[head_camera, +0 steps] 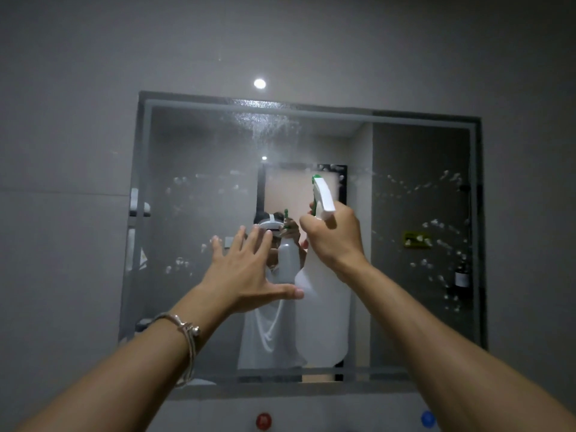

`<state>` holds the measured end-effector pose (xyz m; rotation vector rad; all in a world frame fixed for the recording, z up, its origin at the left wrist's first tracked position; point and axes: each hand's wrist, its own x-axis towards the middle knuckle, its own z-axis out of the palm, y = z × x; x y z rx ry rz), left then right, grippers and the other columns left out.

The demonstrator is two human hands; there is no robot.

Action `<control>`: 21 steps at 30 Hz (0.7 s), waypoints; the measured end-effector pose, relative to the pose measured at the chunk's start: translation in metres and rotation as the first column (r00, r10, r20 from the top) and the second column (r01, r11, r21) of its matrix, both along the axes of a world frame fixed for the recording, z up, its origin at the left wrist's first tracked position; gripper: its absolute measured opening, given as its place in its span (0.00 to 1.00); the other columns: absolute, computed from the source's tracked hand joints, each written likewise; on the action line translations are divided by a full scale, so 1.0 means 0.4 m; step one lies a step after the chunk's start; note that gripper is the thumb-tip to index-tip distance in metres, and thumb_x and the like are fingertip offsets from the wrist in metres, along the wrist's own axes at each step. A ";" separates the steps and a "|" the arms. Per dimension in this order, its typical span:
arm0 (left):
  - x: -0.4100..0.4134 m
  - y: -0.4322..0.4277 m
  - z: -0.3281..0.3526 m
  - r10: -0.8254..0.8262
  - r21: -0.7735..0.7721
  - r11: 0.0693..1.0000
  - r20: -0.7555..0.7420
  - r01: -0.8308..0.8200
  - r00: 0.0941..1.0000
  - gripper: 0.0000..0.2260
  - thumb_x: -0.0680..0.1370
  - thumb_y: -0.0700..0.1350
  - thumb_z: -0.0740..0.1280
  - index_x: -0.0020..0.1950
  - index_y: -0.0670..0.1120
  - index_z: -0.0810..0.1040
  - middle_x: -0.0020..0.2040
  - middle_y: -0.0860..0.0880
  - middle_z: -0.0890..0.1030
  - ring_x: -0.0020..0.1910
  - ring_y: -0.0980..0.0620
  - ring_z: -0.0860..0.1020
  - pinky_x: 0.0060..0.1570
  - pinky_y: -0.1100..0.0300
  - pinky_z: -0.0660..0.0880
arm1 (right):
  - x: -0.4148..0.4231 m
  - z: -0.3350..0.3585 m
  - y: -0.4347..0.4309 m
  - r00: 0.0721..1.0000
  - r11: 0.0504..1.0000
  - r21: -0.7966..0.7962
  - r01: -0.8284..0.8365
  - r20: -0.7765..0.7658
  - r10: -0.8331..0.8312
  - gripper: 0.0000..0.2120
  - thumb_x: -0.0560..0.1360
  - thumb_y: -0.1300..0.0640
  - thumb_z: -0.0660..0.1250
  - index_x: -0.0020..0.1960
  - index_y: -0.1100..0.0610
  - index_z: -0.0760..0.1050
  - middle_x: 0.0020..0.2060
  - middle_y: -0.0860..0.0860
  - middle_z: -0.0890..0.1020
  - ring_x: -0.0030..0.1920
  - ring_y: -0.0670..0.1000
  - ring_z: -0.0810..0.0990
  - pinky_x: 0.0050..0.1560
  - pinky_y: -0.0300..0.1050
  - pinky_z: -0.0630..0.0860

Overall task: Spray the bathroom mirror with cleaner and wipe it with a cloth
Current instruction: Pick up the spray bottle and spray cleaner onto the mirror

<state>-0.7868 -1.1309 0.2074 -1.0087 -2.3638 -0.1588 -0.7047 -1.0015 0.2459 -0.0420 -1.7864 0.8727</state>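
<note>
A rectangular bathroom mirror [420, 157] hangs on the grey tiled wall, dotted with droplets of cleaner across its upper half and right side. My right hand [335, 238] grips the neck of a white spray bottle [324, 322] with a white and green trigger head [322, 194], held upright in front of the mirror's middle. My left hand [243, 269] is raised with fingers spread, its thumb touching the bottle's side. A silver bracelet sits on my left wrist. No cloth is in view.
The mirror reflects a person in a white shirt, a doorway and a dark bottle [462, 275] on a shelf. A ceiling light [259, 83] glows above the mirror. A red knob [263, 421] and a blue knob [427, 419] sit below it.
</note>
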 end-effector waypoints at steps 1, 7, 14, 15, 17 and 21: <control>-0.002 -0.002 0.001 -0.006 0.000 1.000 0.007 0.006 1.000 0.56 0.57 0.80 0.46 0.76 0.50 0.36 0.76 0.48 0.35 0.75 0.46 0.37 0.69 0.34 0.38 | -0.005 0.001 -0.005 1.000 0.999 0.018 0.028 0.008 -0.028 0.11 0.61 0.51 0.63 0.38 0.58 0.73 0.30 0.51 0.77 0.33 0.58 0.80 0.34 0.59 0.80; -0.019 -0.037 0.011 -0.122 0.145 0.980 -0.121 0.140 0.985 0.40 0.70 0.74 0.48 0.77 0.54 0.50 0.78 0.50 0.54 0.76 0.49 0.53 0.72 0.41 0.52 | -0.006 -0.008 -0.013 0.992 0.991 0.046 0.127 0.018 -0.128 0.11 0.62 0.47 0.62 0.38 0.54 0.72 0.32 0.51 0.77 0.35 0.57 0.81 0.35 0.57 0.81; -0.045 -0.033 -0.005 -0.107 0.248 0.960 -0.103 0.129 0.989 0.29 0.79 0.63 0.51 0.76 0.53 0.55 0.75 0.49 0.61 0.73 0.48 0.60 0.71 0.43 0.56 | 0.045 -0.004 0.021 0.992 0.992 -0.001 0.129 0.014 -0.129 0.06 0.71 0.63 0.66 0.35 0.60 0.73 0.25 0.48 0.73 0.28 0.49 0.80 0.24 0.35 0.70; -0.040 -0.025 -0.006 -0.114 0.246 0.960 -0.101 0.136 0.988 0.28 0.79 0.62 0.51 0.77 0.53 0.55 0.75 0.49 0.61 0.73 0.48 0.60 0.71 0.43 0.56 | 0.051 -0.003 0.025 0.992 0.992 -0.003 0.127 0.013 -0.127 0.05 0.71 0.63 0.66 0.37 0.62 0.74 0.26 0.48 0.74 0.29 0.50 0.81 0.25 0.36 0.71; -0.029 -0.007 -0.006 -0.118 0.246 0.959 -0.109 0.142 0.987 0.28 0.79 0.61 0.52 0.77 0.53 0.55 0.75 0.49 0.61 0.73 0.48 0.60 0.71 0.44 0.56 | 0.059 0.001 0.039 0.990 0.990 0.001 0.140 0.021 -0.140 0.05 0.70 0.63 0.66 0.40 0.65 0.76 0.28 0.51 0.76 0.30 0.52 0.82 0.27 0.38 0.73; -0.002 0.037 -0.001 -0.126 0.246 0.957 -0.117 0.152 0.985 0.26 0.80 0.60 0.51 0.76 0.53 0.57 0.74 0.49 0.63 0.72 0.48 0.62 0.70 0.44 0.57 | 0.076 0.004 0.091 0.981 0.981 0.020 0.193 0.029 -0.193 0.08 0.68 0.60 0.66 0.41 0.66 0.76 0.31 0.57 0.79 0.34 0.58 0.83 0.29 0.45 0.78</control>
